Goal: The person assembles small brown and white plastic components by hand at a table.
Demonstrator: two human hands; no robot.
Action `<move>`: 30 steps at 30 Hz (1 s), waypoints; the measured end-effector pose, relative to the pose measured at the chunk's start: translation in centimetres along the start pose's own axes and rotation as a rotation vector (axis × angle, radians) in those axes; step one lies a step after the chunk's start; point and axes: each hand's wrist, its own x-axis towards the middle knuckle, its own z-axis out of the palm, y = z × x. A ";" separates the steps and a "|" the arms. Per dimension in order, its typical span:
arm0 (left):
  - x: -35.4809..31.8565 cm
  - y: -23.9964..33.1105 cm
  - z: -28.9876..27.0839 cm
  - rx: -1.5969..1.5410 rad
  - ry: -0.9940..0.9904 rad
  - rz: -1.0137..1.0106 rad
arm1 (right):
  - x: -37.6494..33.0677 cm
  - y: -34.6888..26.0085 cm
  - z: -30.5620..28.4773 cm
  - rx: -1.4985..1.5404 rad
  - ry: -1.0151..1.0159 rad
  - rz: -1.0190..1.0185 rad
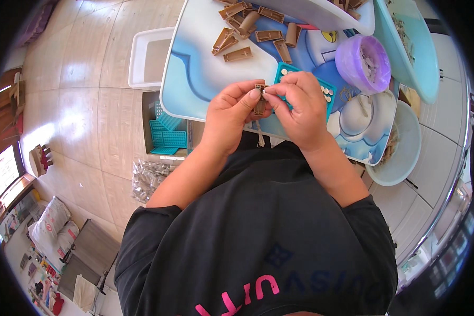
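Note:
My left hand (230, 113) and my right hand (299, 102) meet over the near edge of a small blue-and-white table (195, 68). Both pinch one small brown plastic piece (260, 100), held upright between the fingertips. Under my right hand lies a teal tray (329, 92) with small round metal bits in its pockets. More brown plastic parts (247, 31) are scattered on the far side of the table.
A purple tub (364, 62) stands at the right, with pale bowls (403, 145) beyond it. A white bin (148, 58) and a box of teal trays (166, 134) sit on the tiled floor at the left. A bag of metal parts (148, 179) lies nearby.

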 end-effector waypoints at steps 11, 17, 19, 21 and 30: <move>0.2 0.3 0.2 0.001 0.025 -0.026 | 0.2 3.3 -0.7 -0.120 0.015 0.166; 0.2 0.3 0.2 -0.003 0.029 -0.027 | 0.0 3.8 -0.5 -0.229 -0.093 0.039; 0.2 0.4 0.2 -0.020 0.026 -0.030 | -0.1 3.8 -0.4 -0.241 -0.094 0.024; 0.3 0.4 0.2 -0.017 0.022 -0.025 | -0.4 3.9 -0.4 -0.233 -0.097 0.014; 0.3 0.4 0.2 -0.020 0.011 -0.023 | -0.2 2.9 -0.6 -0.101 -0.041 0.054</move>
